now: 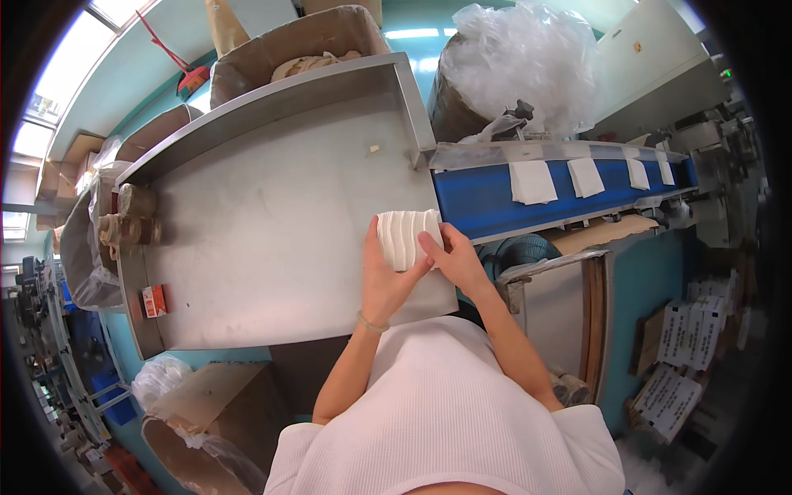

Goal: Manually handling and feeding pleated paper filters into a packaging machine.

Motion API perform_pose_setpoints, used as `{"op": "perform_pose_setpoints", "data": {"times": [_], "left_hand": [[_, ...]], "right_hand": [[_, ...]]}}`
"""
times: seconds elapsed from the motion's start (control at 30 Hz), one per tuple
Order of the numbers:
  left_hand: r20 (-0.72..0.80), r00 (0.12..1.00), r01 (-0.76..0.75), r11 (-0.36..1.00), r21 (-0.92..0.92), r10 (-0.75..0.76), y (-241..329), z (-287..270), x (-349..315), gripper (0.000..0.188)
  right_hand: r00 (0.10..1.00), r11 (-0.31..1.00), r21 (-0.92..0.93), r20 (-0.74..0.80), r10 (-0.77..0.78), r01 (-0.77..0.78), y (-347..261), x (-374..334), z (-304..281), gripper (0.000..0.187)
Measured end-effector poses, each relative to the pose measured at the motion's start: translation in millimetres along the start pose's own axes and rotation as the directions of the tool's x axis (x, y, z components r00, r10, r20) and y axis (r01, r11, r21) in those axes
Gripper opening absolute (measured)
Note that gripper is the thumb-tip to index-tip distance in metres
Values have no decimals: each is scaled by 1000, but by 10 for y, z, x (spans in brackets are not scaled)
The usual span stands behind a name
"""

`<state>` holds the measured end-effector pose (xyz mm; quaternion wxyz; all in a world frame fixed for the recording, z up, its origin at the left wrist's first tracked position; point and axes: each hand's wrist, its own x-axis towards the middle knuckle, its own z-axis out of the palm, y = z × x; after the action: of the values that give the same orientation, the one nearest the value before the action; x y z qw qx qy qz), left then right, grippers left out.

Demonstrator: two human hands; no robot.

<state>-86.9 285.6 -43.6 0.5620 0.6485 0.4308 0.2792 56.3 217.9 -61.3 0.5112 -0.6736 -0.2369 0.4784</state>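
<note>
Between my two hands is a stack of white folded napkins (404, 238), its layered edges facing up in wavy rows. My left hand (384, 276) grips the stack along its left side, fingers wrapped round it. From the right, my right hand (452, 257) holds the other side, with the thumb pressed on the top. The stack is above the right end of the metal table (264, 231), close to the blue conveyor belt (478, 198). Several flat white folded pieces, such as the nearest napkin (533, 182), lie spaced out along the belt.
Raised metal rims (272, 107) border the table. A small red and white box (154, 301) and tape-like rolls (132, 219) are at its left edge. Behind are a large carton (305, 41) and a clear plastic bag (528, 62). A cardboard box (214, 404) stands below left.
</note>
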Motion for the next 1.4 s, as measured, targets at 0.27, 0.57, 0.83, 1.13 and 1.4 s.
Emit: {"op": "perform_pose_setpoints", "data": {"times": [0.27,0.57,0.83,1.13,1.4], "left_hand": [[-16,986,161,975,-150,-165,-1,-34,-11,86],[-17,998,61,998,-16,-61,-45,16,18,75],[-27,994,106,994,12,-105,-34,-45,-11,72],[3,993,114,993,8,-114,-9,6,24,72],[10,993,118,991,55,-119,101,74,39,71]], "right_hand": [[957,872,444,-99,274,-204,213,49,-313,27],[922,721,692,-259,287,-30,142,309,-547,44],[555,945,21,-805,210,-327,-195,476,-1342,59],[631,956,46,-742,227,-290,-83,691,-2302,47],[376,918,-177,-926,-33,-355,347,926,-2998,35]]}}
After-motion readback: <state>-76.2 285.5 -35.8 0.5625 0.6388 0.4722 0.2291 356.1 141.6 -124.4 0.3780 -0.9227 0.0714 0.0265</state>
